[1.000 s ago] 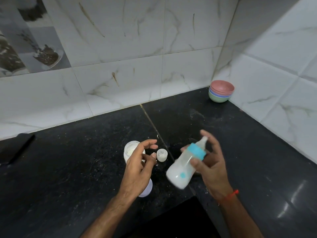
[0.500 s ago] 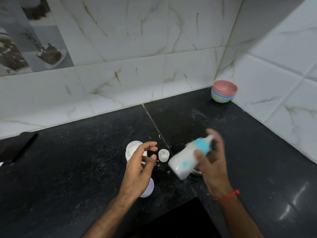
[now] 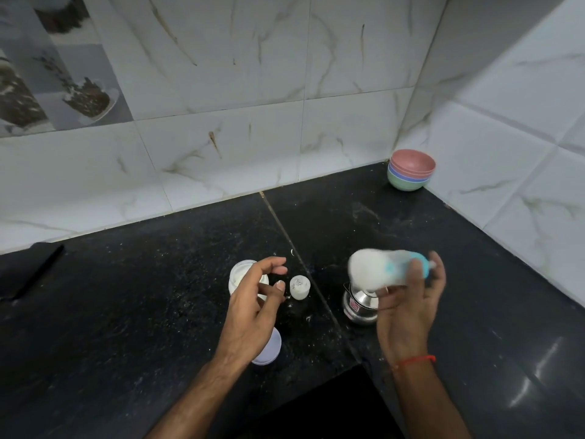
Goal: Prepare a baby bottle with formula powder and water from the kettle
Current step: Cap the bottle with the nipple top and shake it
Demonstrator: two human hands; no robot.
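Clamped round the baby bottle, my right hand has its grip closed at the blue collar end, thumb over the top and fingers curled behind. The bottle lies nearly sideways in the air, its milky white base pointing left, and it is blurred, so I cannot make out the teat. It hangs just above a small steel vessel that stands on the black table.

Loose and holding nothing, my left hand keeps its grip apart: fingers gently curved, thumb and forefinger spread, hovering over the open formula jar with white powder inside. I cannot tell whether it touches the jar.

Counting: one bottle, one jar, one small clear cap standing just right of the jar, one pale lilac lid partly hidden under my left wrist, one steel vessel, and one stack of bowls in the far corner, pink on top, then blue, then green.

Both forearms reach in from the lower edge, the right wrist wearing a red thread.
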